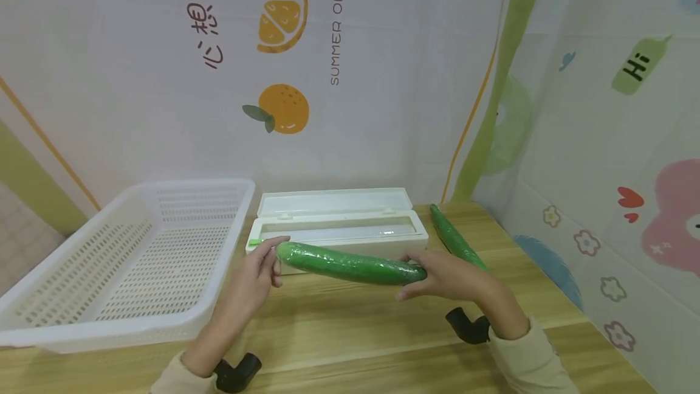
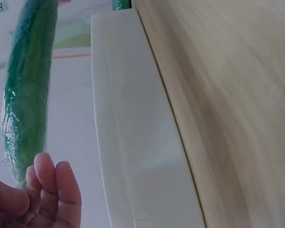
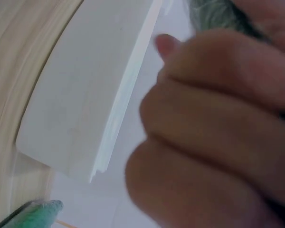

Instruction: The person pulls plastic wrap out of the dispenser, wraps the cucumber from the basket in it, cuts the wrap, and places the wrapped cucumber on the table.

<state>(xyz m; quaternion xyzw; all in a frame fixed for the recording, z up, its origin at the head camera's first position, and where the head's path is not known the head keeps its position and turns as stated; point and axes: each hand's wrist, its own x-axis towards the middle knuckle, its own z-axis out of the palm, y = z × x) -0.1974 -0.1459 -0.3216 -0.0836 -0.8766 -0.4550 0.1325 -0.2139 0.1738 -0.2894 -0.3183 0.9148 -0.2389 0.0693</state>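
A long green cucumber [image 1: 350, 264], wrapped in shiny clear film, is held level above the table in front of a white film dispenser box [image 1: 394, 247]. At its left end, my left hand [image 1: 254, 278] pinches the tip; thumb and curled fingertips meet there in the left wrist view. My right hand [image 1: 448, 275] grips the darker right end, thumb below and fingers over it. In the right wrist view, curled fingers hide most of that end. The dispenser's lid [image 1: 333, 202] stands raised at the back, and a green slider [image 1: 254, 242] sits at its left front corner.
A second green cucumber [image 1: 456, 239] lies on the wooden table [image 1: 350, 333] right of the dispenser. A large white perforated basket [image 1: 188, 315] stands at left. Printed cloth [image 1: 372, 138] hangs behind the table. Black angled pieces [image 1: 237, 373] show beside both wrists.
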